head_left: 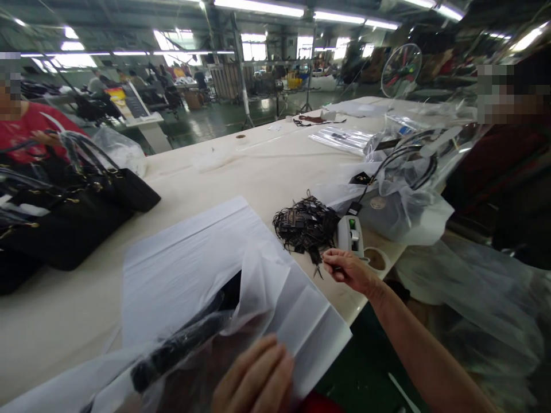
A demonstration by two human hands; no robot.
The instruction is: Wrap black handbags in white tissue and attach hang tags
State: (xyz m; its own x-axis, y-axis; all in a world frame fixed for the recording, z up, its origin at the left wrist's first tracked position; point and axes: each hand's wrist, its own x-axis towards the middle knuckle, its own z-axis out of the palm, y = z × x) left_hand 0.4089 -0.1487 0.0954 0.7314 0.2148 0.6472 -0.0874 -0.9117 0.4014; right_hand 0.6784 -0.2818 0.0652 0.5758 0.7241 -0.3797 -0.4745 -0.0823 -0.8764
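My right hand [349, 269] is closed in a pinch at the near edge of a heap of black hang tags [307, 221] with thin cords. A black hang tag [315, 254] lies at its fingertips, apparently held by its cord. My left hand [256, 378], slightly blurred, has its fingers curled together over a clear plastic bag [206, 350]; its thumb is hidden. Inside that plastic a black handbag handle [181, 347] shows, the rest being cut off or covered. White tissue paper [193, 252] is spread beneath it on the table.
Black handbags [81, 212] stand at the left, near a person in red [38, 129]. A white dispenser [350, 235] and a tape roll [376, 259] sit beside the tags. Behind them is a plastic-wrapped bag [396, 212]. Another person [508, 160] is at the right.
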